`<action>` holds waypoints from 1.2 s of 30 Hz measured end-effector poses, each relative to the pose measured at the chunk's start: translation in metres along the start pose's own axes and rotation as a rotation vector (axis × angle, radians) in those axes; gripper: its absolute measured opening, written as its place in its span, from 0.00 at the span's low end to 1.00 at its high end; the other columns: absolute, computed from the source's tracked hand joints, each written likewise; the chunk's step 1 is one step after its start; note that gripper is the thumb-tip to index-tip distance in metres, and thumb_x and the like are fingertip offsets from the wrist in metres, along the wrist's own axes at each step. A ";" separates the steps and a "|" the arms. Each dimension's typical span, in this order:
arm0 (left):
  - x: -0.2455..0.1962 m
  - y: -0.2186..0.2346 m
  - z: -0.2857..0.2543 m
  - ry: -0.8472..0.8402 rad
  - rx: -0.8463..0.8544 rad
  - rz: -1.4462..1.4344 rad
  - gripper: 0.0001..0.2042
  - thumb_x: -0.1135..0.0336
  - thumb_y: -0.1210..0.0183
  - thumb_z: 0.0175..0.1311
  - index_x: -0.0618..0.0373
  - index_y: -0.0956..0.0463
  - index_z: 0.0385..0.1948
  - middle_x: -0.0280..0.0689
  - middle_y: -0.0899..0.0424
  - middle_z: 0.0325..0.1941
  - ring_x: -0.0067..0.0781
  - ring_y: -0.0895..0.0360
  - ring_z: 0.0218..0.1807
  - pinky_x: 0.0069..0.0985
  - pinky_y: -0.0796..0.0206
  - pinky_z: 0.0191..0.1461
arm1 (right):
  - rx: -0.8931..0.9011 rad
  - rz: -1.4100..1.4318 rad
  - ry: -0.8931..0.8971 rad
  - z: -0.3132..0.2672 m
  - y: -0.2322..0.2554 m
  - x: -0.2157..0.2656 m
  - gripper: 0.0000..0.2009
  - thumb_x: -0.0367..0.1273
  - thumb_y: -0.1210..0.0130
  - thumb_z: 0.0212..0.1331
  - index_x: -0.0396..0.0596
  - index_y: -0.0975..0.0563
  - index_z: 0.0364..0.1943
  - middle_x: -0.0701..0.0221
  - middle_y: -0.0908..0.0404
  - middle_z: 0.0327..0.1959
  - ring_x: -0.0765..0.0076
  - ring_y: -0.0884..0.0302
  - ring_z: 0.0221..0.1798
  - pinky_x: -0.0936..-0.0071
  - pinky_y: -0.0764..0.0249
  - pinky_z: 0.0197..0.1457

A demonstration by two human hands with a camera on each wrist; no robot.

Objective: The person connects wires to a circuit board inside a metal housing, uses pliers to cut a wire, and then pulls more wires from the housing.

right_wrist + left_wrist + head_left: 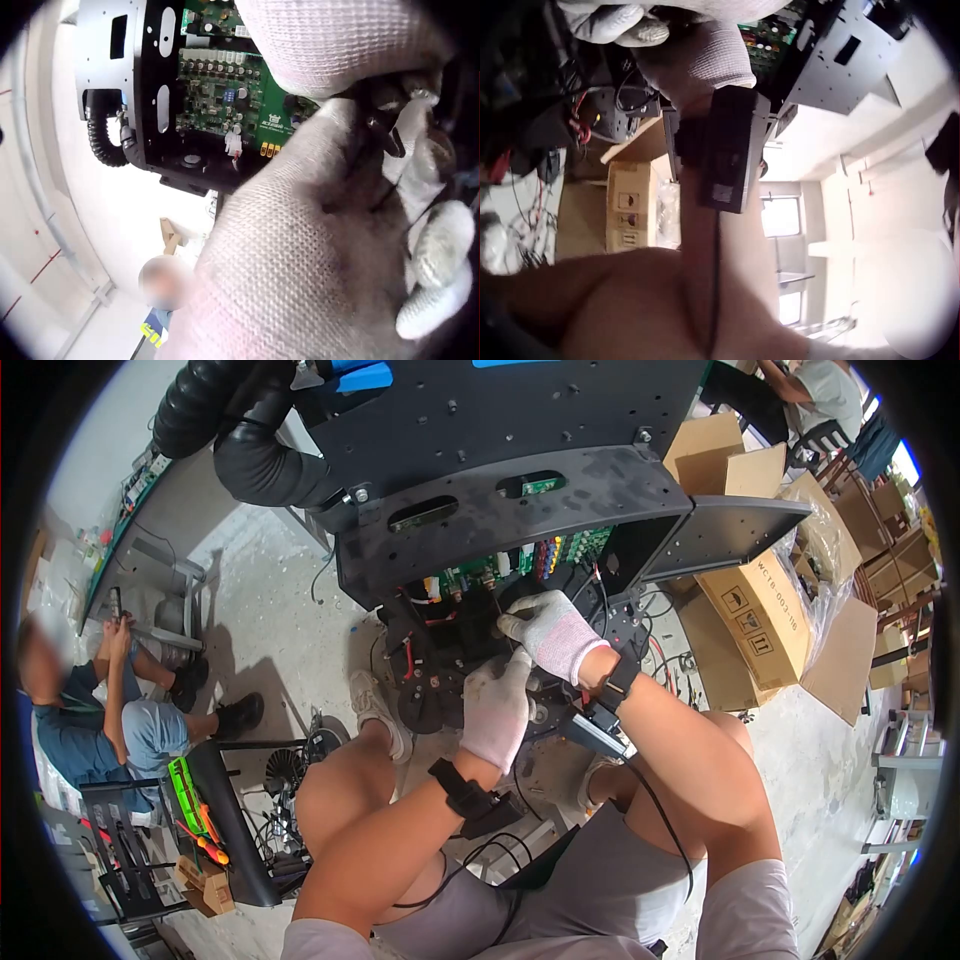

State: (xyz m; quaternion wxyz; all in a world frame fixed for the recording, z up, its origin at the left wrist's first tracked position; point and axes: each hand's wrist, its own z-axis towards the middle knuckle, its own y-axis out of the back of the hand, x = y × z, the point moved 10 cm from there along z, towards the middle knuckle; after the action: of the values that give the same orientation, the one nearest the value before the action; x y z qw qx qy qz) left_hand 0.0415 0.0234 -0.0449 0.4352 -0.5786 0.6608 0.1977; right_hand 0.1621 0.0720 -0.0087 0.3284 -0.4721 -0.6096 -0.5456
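- Pale, speckled floor (262,595), bare from left of centre to the lower right of the head view.
- Upper centre: a black machine (520,500); its footing is hard to make out.
- Right: a printed cardboard box (752,625), flaps open; loose cables (685,678) just beside it.
- Centre: a pale shoe (372,705).
- Left: a seated person's dark shoe (240,716).
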 end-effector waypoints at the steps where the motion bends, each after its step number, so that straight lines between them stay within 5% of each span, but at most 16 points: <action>1: -0.009 0.003 -0.001 -0.077 -0.025 0.142 0.11 0.61 0.45 0.76 0.58 0.21 0.37 0.35 0.21 0.26 0.31 0.25 0.23 0.27 0.33 0.26 | 0.001 0.000 0.000 0.002 -0.001 -0.003 0.11 0.31 0.40 0.62 0.34 0.15 0.39 0.59 0.14 0.30 0.70 0.18 0.30 0.71 0.21 0.38; 2: 0.000 0.010 0.005 -0.077 -0.026 0.141 0.11 0.61 0.45 0.76 0.58 0.21 0.37 0.35 0.21 0.26 0.31 0.25 0.23 0.27 0.33 0.26 | -0.003 -0.032 0.068 0.003 0.000 0.000 0.11 0.31 0.39 0.62 0.34 0.14 0.39 0.58 0.13 0.31 0.68 0.17 0.31 0.70 0.21 0.40; 4: -0.026 0.003 0.004 -0.569 0.015 0.574 0.09 0.64 0.43 0.71 0.59 0.19 0.40 0.42 0.19 0.24 0.43 0.22 0.23 0.36 0.30 0.28 | -0.006 -0.065 0.136 0.003 0.001 0.005 0.11 0.32 0.39 0.62 0.35 0.14 0.38 0.57 0.13 0.31 0.65 0.16 0.32 0.69 0.20 0.41; 10: -0.055 -0.017 -0.015 -0.573 0.164 1.039 0.10 0.66 0.45 0.70 0.60 0.19 0.44 0.49 0.18 0.30 0.52 0.20 0.29 0.44 0.28 0.36 | -0.001 -0.053 0.055 0.003 0.003 0.004 0.11 0.32 0.38 0.61 0.35 0.14 0.38 0.56 0.13 0.30 0.64 0.16 0.32 0.67 0.21 0.42; 11: -0.056 -0.015 -0.013 -0.574 0.165 1.040 0.10 0.66 0.45 0.70 0.60 0.19 0.44 0.49 0.18 0.30 0.52 0.20 0.29 0.44 0.28 0.36 | 0.008 -0.076 0.045 0.003 0.002 0.004 0.13 0.34 0.40 0.61 0.35 0.14 0.37 0.53 0.14 0.31 0.56 0.16 0.34 0.65 0.21 0.44; 13: -0.050 -0.014 -0.007 -0.566 0.239 1.003 0.19 0.61 0.50 0.77 0.64 0.20 0.26 0.40 0.19 0.17 0.30 0.22 0.21 0.29 0.31 0.30 | 0.017 -0.098 0.035 0.003 0.001 0.005 0.14 0.35 0.42 0.61 0.36 0.14 0.37 0.50 0.14 0.31 0.49 0.15 0.36 0.64 0.21 0.45; 14: -0.044 -0.012 -0.002 -0.565 0.238 1.003 0.19 0.61 0.50 0.77 0.64 0.20 0.26 0.40 0.19 0.17 0.30 0.22 0.21 0.29 0.31 0.30 | 0.002 -0.060 -0.011 0.003 0.002 0.001 0.14 0.35 0.41 0.61 0.35 0.15 0.37 0.51 0.14 0.31 0.49 0.15 0.35 0.64 0.21 0.44; 17: -0.032 -0.009 0.006 -0.512 0.250 0.887 0.15 0.66 0.54 0.79 0.64 0.22 0.33 0.37 0.18 0.24 0.28 0.22 0.24 0.29 0.31 0.31 | -0.015 -0.041 -0.032 0.001 0.007 0.001 0.13 0.34 0.41 0.61 0.34 0.15 0.36 0.52 0.15 0.29 0.52 0.16 0.33 0.64 0.22 0.43; 19: -0.025 -0.015 0.001 -0.228 0.400 0.381 0.12 0.69 0.57 0.80 0.62 0.25 0.40 0.35 0.18 0.31 0.25 0.22 0.28 0.28 0.31 0.31 | -0.016 -0.062 -0.006 -0.001 0.009 0.010 0.13 0.33 0.41 0.61 0.34 0.15 0.36 0.52 0.15 0.29 0.53 0.16 0.32 0.65 0.22 0.42; 23: -0.018 -0.021 -0.001 -0.186 0.373 0.006 0.12 0.69 0.57 0.80 0.61 0.24 0.44 0.35 0.17 0.34 0.24 0.21 0.31 0.25 0.29 0.35 | -0.026 0.129 -0.019 -0.001 0.016 0.012 0.12 0.33 0.40 0.60 0.35 0.15 0.35 0.54 0.15 0.27 0.62 0.18 0.30 0.68 0.23 0.41; 25: -0.021 -0.012 -0.003 -0.235 0.213 0.129 0.11 0.67 0.53 0.79 0.62 0.22 0.48 0.35 0.16 0.37 0.26 0.19 0.33 0.25 0.28 0.39 | 0.060 0.067 0.039 -0.002 0.013 0.015 0.11 0.31 0.39 0.62 0.34 0.14 0.35 0.62 0.13 0.30 0.72 0.21 0.31 0.71 0.23 0.41; 29: -0.040 0.006 0.006 -0.378 0.036 0.458 0.13 0.63 0.45 0.75 0.65 0.19 0.45 0.40 0.13 0.36 0.30 0.17 0.35 0.27 0.27 0.42 | 0.036 0.011 0.002 0.000 0.011 0.008 0.11 0.31 0.38 0.62 0.33 0.15 0.35 0.60 0.14 0.27 0.71 0.21 0.30 0.70 0.23 0.40; 32: -0.068 0.004 -0.006 -0.588 -0.111 0.734 0.19 0.55 0.37 0.65 0.68 0.17 0.28 0.50 0.15 0.26 0.47 0.16 0.31 0.37 0.26 0.42 | 0.024 -0.040 0.026 0.001 0.010 0.010 0.11 0.31 0.38 0.61 0.33 0.15 0.36 0.60 0.16 0.24 0.71 0.22 0.29 0.68 0.24 0.38; 34: -0.075 0.000 -0.008 -0.530 -0.056 0.816 0.17 0.58 0.37 0.66 0.68 0.17 0.31 0.48 0.14 0.29 0.39 0.15 0.34 0.33 0.27 0.41 | 0.043 -0.155 0.084 -0.001 0.009 0.019 0.13 0.35 0.41 0.60 0.36 0.15 0.34 0.51 0.15 0.30 0.45 0.16 0.36 0.62 0.21 0.44; 36: -0.068 -0.003 -0.005 -0.468 -0.002 0.896 0.14 0.62 0.38 0.68 0.68 0.16 0.34 0.45 0.12 0.31 0.32 0.14 0.37 0.29 0.27 0.40 | 0.029 -0.254 0.252 0.000 0.005 0.024 0.14 0.36 0.40 0.59 0.37 0.15 0.34 0.49 0.16 0.30 0.43 0.16 0.36 0.61 0.21 0.44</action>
State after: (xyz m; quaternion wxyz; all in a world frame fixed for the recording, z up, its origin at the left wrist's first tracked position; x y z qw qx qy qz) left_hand 0.0391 0.0590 0.0134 0.4435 -0.1789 0.7287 0.4902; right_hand 0.1590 0.0772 0.0152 0.3373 -0.3144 -0.6260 -0.6289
